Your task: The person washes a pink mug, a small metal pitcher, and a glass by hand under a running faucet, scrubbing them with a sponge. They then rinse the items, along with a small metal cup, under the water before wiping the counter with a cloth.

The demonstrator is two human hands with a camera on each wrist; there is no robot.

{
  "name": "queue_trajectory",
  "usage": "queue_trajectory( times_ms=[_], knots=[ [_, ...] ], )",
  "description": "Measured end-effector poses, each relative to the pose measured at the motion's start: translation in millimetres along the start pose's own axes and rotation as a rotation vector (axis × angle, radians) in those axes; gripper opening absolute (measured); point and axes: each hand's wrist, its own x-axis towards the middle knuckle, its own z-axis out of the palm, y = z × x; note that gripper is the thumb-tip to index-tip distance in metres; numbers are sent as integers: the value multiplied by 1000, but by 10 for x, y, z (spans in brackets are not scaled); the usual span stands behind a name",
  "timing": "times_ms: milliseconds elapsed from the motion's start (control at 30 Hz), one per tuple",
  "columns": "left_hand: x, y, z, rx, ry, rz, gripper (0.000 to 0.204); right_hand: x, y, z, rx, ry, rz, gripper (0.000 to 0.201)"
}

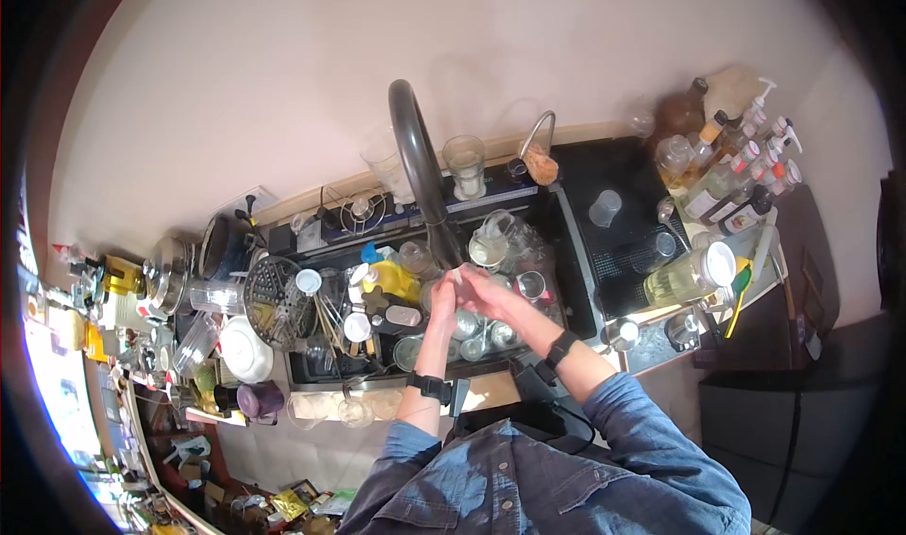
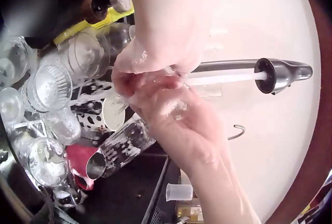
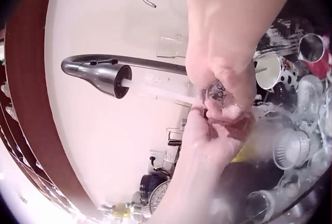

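Note:
Both hands meet under the running faucet (image 1: 415,148), above the sink full of dishes. The water stream (image 2: 228,78) falls onto them, and their skin is wet. My right hand (image 1: 488,293) curls round a small clear glass (image 3: 218,94), which shows between its fingers in the right wrist view. From the other side, my left hand (image 1: 442,299) grips against the same glass with bent fingers. Most of the glass is hidden by the hands. Below them stand soapy glasses (image 2: 51,86), a black-and-white spotted cup (image 2: 111,114) and a red cup (image 2: 85,164).
A strainer (image 1: 278,299) and a yellow bottle (image 1: 392,282) stand left of the hands. On the right drainboard are a plastic cup (image 1: 605,208) and a large jar (image 1: 694,273), with several bottles (image 1: 727,186) behind. Tall glasses (image 1: 465,167) line the back ledge.

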Motion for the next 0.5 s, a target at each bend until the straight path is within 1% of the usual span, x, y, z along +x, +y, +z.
queue_trajectory(
  times_ms=[67,100,133,200,233,333,367,467,500],
  knots=[
    [81,-25,-59,26,-34,-109,30,-52,-111,-49,-80,-100,89,32],
    [-136,276,171,9,-28,-146,30,-34,-95,-122,-27,-17,96,34],
    [-105,264,238,4,16,-135,31,-9,-53,-175,26,69,104,35],
    [-46,169,341,-13,100,-116,32,-14,25,10,-124,390,-140,36],
    [59,26,326,-75,77,-103,30,-19,55,73,-200,549,-266,37],
    [196,-206,152,-306,-41,-72,31,-38,83,45,-1108,669,-613,38],
    [170,-186,155,-379,-6,-102,32,6,107,71,-1150,735,-884,38],
    [178,-138,174,-648,115,-211,34,-188,-107,264,-1342,524,-720,34],
    [166,-112,140,-555,212,-197,33,-123,-43,245,-1453,583,-788,28]
  ],
)
